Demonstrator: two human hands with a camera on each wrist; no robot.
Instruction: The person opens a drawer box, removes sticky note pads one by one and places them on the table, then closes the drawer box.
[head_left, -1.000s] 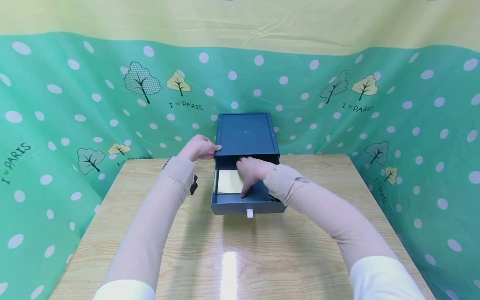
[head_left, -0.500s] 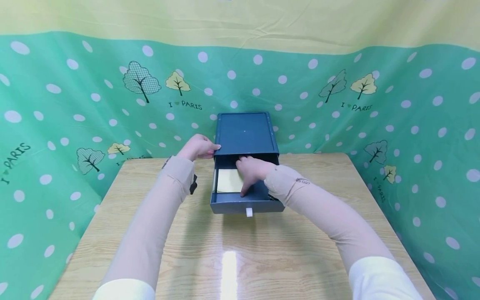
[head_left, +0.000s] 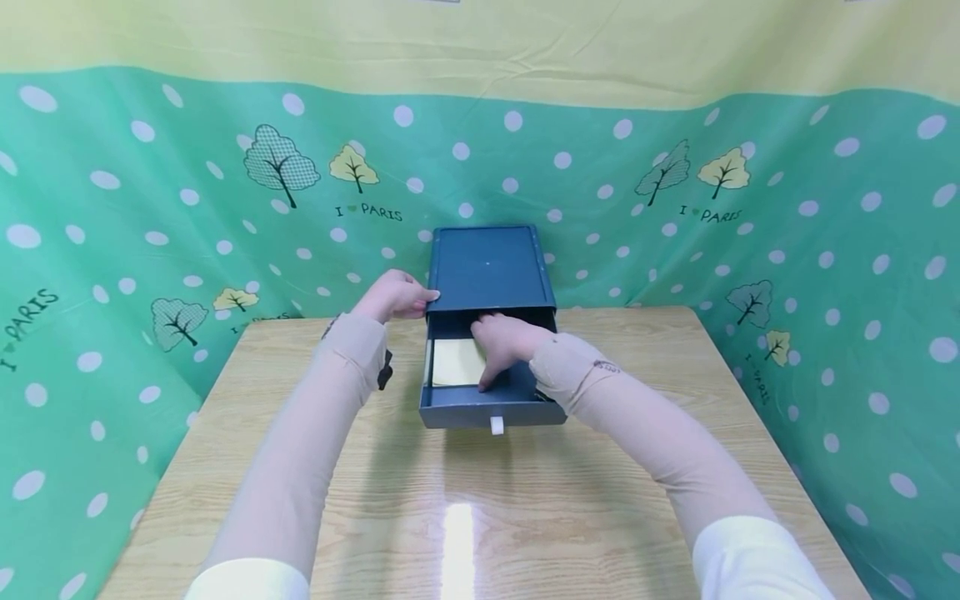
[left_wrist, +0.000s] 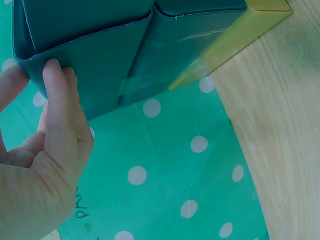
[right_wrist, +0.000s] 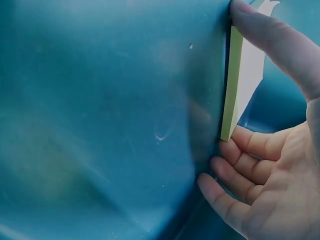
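A dark blue drawer box stands against the backdrop, its drawer pulled out towards me. My left hand grips the box's front left edge; in the left wrist view its fingertips press on the side wall. My right hand reaches into the drawer, palm down. There a pale yellow note pad lies at the left. In the right wrist view, my thumb is at one end of the pad and a finger at the other, spanning it. The box's opening partly hides the far fingertips.
A white pull tab sticks out from the drawer front. Below the blue tiers, a yellow tier shows in the left wrist view. The box is on a wooden table. A green dotted cloth encloses the back and sides.
Both hands, the drawer and the pad keep their places. Only a slight shift of the head view is visible.
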